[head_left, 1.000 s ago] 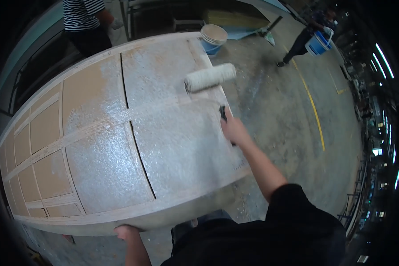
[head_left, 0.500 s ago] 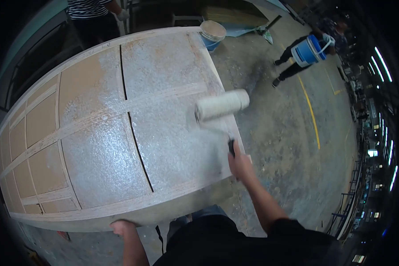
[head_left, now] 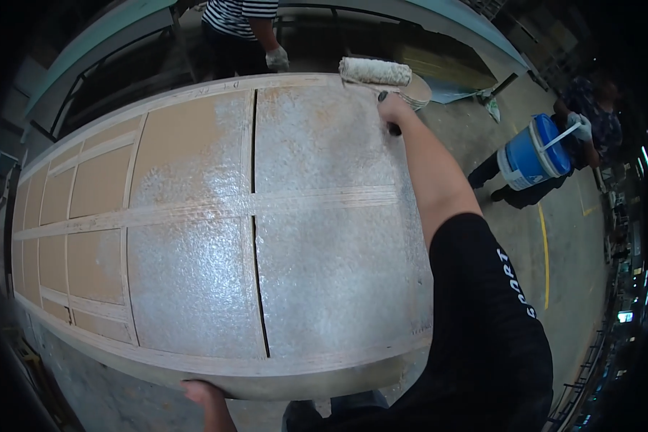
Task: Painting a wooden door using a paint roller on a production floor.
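Observation:
My right hand (head_left: pixel 394 110) is closed around the dark handle of a paint roller (head_left: pixel 376 71). The roller's pale, fluffy sleeve lies at the far right corner of a large framed wooden panel (head_left: pixel 324 288). Whitish, wet-looking coating covers the panel's right half, while bare brown board shows between wooden strips on the left. Dark narrow slots cross the coated part. At the panel's near side, my left hand (head_left: pixel 203 392) grips the lower edge, its fingers partly hidden.
Behind the roller stands a bucket (head_left: pixel 416 92), partly hidden. A person in a striped shirt (head_left: pixel 239 29) is at the far side. On the right, another person carries a blue-and-white bucket (head_left: pixel 534 153). Yellow lines (head_left: pixel 546 252) mark the concrete floor.
My right hand has carried the roller from the panel's right edge away to the far corner. My left hand stays at the near edge. The person with the bucket has come closer.

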`<state>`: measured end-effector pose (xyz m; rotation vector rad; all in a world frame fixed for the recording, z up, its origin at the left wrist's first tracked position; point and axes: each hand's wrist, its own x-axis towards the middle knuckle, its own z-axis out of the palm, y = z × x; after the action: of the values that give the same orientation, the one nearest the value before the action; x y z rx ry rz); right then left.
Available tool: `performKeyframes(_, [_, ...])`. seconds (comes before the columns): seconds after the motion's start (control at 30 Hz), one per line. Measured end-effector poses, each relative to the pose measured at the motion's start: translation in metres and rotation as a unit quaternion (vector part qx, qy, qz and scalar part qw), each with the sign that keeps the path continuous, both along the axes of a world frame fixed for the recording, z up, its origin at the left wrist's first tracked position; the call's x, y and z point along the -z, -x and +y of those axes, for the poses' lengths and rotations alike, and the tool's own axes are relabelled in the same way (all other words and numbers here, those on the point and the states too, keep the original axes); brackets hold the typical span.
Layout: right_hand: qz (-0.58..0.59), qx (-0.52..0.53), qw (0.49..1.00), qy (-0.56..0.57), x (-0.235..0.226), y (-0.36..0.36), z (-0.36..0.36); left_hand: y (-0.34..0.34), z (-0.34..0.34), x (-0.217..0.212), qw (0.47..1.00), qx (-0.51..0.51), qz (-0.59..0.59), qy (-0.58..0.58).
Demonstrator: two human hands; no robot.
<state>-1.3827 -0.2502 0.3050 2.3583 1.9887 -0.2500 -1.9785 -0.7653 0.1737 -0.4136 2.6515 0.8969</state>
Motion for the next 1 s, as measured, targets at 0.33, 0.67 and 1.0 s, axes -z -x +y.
performKeyframes(0.33, [0.181, 0.217, 0.958, 0.040, -0.025, 0.078, -0.438, -0.025, 0.010, -0.047, 0.998, 0.030, -0.054, 0.019])
performKeyframes(0.67, [0.160, 0.208, 0.959, 0.104, -0.060, 0.097, -0.720, -0.019, -0.002, -0.033, 0.996, 0.003, -0.053, -0.073])
performKeyframes(1.0, [0.114, -0.058, 0.986, 0.107, -0.045, 0.081, -0.360, -0.017, -0.001, -0.035, 0.996, -0.025, -0.057, -0.069])
